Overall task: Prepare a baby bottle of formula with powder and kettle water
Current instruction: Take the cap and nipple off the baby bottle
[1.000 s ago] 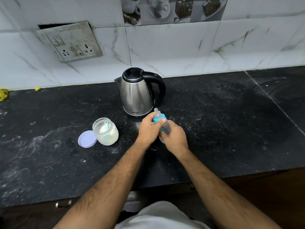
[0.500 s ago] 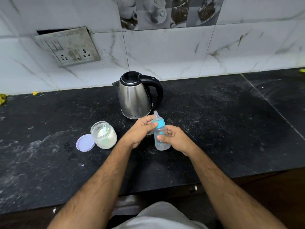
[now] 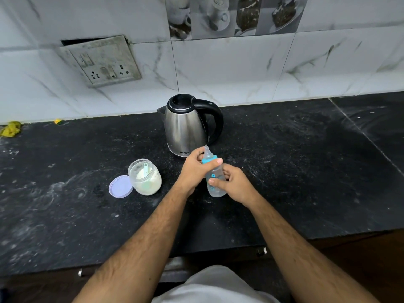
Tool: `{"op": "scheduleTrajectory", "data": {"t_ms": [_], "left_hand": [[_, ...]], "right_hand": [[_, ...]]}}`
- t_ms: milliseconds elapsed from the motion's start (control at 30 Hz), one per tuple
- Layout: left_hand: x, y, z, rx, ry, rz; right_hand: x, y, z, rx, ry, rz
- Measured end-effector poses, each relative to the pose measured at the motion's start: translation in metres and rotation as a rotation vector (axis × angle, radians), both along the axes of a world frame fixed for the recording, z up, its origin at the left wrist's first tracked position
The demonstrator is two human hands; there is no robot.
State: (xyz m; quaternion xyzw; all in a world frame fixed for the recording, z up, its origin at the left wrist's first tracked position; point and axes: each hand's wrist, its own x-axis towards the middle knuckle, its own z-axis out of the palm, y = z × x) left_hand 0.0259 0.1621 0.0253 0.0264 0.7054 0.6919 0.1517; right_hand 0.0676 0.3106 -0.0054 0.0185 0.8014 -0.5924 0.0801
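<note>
1. Baby bottle (image 3: 215,182): clear plastic with blue printed marks, a blue collar and a clear teat. We find it held tilted, teat leaning back and to the left, at the middle of the bench (image 3: 306,171), just in front of the kettle. We cannot tell whether its base touches the bench.
2. Left hand (image 3: 196,169): we record its grip as closed around the blue collar, thumb across the front of the collar and fingers curled behind the teat.
3. Right hand (image 3: 235,185): its grip is closed around the clear body of the bottle, lower down, with the thumb across the front and the fingers wrapped behind.
4. Electric kettle (image 3: 185,127): stainless steel body, black lid shut and black handle to the right, spout to the left. We place it upright at the back of the bench near the wall, just behind the two hands.
5. Powder jar (image 3: 145,178): clear, lid off, partly filled with white powder. It stands to the left of the left hand, apart from it.
6. Scoop (image 3: 144,171): pale green, standing inside the jar with its handle up.
7. Jar lid (image 3: 121,186): lilac, round, lying flat and touching the jar's left side.
8. Bench: black stone, dusted with pale smears.
9. Socket plate (image 3: 100,62): grimy, hanging loose on the marble-look wall tile above left of the kettle.
10. Yellow scrap (image 3: 11,129): at the far left edge by the wall.
</note>
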Motion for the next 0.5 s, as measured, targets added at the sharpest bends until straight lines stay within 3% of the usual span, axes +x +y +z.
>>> {"op": "scheduleTrajectory", "data": {"t_ms": [100, 233, 500], "left_hand": [[-0.002, -0.006, -0.002, 0.086, -0.080, -0.106], [-0.004, -0.015, -0.008, 0.180, -0.120, -0.093], [-0.005, -0.011, -0.007, 0.087, -0.012, 0.012]], "right_hand": [[-0.001, -0.001, -0.002, -0.020, -0.001, 0.013], [-0.003, 0.000, -0.005, 0.016, 0.026, -0.023], [-0.003, 0.001, -0.005, 0.054, 0.053, -0.023]]}}
